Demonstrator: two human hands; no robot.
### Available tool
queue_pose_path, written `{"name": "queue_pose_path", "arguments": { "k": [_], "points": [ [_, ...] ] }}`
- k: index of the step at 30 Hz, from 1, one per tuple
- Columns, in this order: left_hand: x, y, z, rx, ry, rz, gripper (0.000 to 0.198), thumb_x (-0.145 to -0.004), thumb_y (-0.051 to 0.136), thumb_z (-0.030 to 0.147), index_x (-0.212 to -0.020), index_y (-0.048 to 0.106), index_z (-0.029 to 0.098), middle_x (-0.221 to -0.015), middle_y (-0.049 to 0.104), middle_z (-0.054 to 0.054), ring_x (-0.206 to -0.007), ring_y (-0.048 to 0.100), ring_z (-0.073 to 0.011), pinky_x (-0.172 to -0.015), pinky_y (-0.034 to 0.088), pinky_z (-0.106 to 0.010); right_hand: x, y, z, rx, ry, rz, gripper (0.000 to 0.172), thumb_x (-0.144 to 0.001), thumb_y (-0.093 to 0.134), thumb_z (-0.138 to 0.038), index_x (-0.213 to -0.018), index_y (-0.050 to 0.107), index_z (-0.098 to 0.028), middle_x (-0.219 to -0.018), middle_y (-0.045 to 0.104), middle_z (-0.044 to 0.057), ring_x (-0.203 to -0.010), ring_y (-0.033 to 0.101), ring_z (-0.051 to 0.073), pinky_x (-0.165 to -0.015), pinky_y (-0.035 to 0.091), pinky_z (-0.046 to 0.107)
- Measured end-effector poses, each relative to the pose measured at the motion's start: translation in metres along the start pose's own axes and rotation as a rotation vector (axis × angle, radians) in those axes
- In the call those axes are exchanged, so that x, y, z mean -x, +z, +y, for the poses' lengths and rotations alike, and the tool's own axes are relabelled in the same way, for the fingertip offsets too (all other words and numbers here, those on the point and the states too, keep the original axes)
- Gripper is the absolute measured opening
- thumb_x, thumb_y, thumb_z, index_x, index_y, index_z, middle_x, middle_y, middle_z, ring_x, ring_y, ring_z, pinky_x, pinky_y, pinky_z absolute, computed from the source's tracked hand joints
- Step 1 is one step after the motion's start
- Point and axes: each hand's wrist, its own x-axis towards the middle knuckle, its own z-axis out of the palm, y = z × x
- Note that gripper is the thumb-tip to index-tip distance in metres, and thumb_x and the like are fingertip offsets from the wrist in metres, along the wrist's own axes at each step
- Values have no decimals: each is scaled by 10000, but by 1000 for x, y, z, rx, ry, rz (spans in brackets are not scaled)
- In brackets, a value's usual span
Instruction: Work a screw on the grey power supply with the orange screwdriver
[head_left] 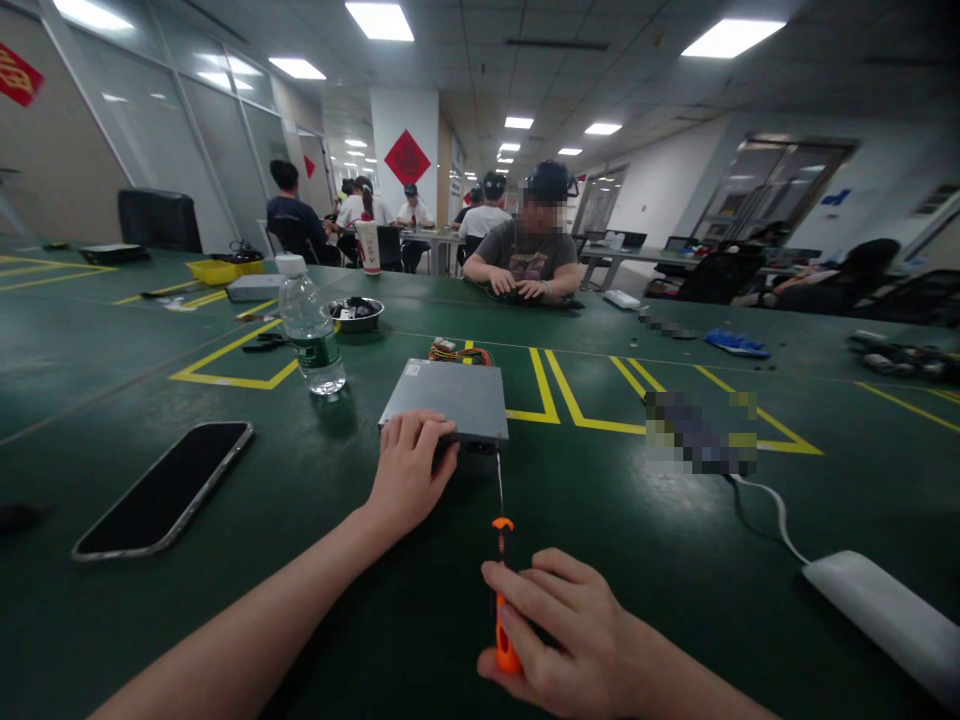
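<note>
A grey metal computer power supply (450, 388) lies flat on the green table, with a bundle of coloured cables (459, 351) at its far side. My left hand (411, 465) rests on its near left edge, fingers over the top and the near side. In my right hand (559, 625) is an orange and black screwdriver (504, 540), gripped by the handle. Its shaft points away from me, and the tip is at the near right corner of the power supply. Whether the tip sits in a screw is too small to tell.
Left of the power supply stand a water bottle (310, 335) and a metal bowl (356, 313) of small parts. A phone (169, 488) lies nearer me. At right are a white power bank-like block (877, 610) with a cable and blue gloves (736, 344). A person (529, 250) sits opposite.
</note>
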Motion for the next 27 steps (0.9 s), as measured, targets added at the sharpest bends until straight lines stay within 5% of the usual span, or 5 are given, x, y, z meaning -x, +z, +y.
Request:
{"name": "queue_pose_path", "arguments": {
  "k": [5, 8, 14, 22, 27],
  "points": [
    [0, -2, 1, 3, -5, 4, 170, -822, 506, 228, -991, 510, 205, -1041, 539, -77, -973, 472, -229, -830, 385, -405, -11, -8, 1, -21, -21, -17, 327, -938, 396, -372, -980, 573, -101, -934, 659, 155, -840, 632, 175, -716, 496, 286],
    [0, -3, 1, 5, 3, 10, 164, -825, 499, 220, -989, 506, 209, -1035, 539, -73, -968, 477, -226, -829, 385, -402, -16, -8, 0, -6, -17, -61, 274, -937, 402, -317, -1019, 584, -129, -903, 658, 135, -730, 636, 160, -664, 499, 285],
    [0, -2, 0, 7, 5, -3, 170, -823, 499, 219, -993, 503, 214, -1044, 538, -75, -986, 478, -231, -840, 382, -410, -3, 1, -1, -6, -18, -3, 164, -844, 559, -282, -766, 567, -138, -937, 654, 165, -617, 610, 147, -613, 487, 293],
    [0, -3, 0, 14, 15, 2, 174, -821, 496, 216, -994, 509, 199, -1036, 545, -75, -980, 481, -224, -849, 378, -398, -14, -7, 0, -18, -6, -103, 281, -921, 404, -338, -1027, 577, -144, -940, 650, 139, -776, 639, 176, -683, 499, 305],
    [0, -2, -1, 19, 11, -9, 183, -820, 496, 214, -1003, 504, 203, -1051, 541, -76, -996, 478, -226, -856, 379, -402, -9, -2, 0, -45, -5, 37, 175, -902, 446, -266, -872, 536, -118, -886, 671, 131, -615, 621, 133, -617, 483, 289]
  ]
}}
